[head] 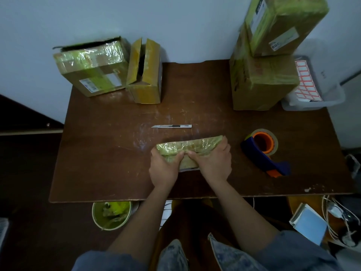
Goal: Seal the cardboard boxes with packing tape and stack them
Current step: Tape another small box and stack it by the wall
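Both hands grip a small tape-wrapped box (188,148) near the front middle of the brown surface (109,153): the left hand (166,167) curls round its left end and the right hand (212,163) round its right end, thumbs meeting on top. A box cutter (172,126) lies just behind it and a tape dispenser (263,151) sits to its right. Two boxes, one taped (91,67) and one with open flaps (144,73), stand at the back left, and two stacked boxes (263,75) at the back right.
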The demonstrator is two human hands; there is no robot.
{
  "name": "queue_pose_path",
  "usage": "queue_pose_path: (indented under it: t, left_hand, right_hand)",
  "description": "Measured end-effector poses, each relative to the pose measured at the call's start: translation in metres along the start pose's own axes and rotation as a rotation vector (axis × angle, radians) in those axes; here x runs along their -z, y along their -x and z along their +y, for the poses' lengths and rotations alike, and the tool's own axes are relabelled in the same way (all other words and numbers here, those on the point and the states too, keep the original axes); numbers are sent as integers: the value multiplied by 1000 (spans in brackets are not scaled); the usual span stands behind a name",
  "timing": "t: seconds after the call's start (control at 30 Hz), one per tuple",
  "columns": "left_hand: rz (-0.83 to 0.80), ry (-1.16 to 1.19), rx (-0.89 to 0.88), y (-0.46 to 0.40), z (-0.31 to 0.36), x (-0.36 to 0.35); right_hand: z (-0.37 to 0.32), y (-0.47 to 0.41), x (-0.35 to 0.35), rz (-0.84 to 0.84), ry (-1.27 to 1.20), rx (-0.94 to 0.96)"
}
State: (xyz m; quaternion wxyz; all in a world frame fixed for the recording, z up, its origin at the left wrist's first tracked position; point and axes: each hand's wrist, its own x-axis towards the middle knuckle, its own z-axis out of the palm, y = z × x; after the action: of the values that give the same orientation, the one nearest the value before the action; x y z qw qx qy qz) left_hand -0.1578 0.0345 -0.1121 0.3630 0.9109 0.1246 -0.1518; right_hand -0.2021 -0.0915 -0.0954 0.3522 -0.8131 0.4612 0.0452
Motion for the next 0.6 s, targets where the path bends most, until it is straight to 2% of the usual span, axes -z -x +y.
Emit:
queue_pose_path:
  t: [0.2, 0.33, 0.6]
  left_hand:
    - [70, 33, -39, 4, 1, 4]
    - [123, 55, -121, 1, -5, 7]
    - [77, 131, -164, -5, -13, 13]
  right_hand:
    - [6, -4, 5, 17, 5, 0]
    - [18, -11, 9, 48, -82, 41]
    - [37, -23, 24, -27, -256, 61]
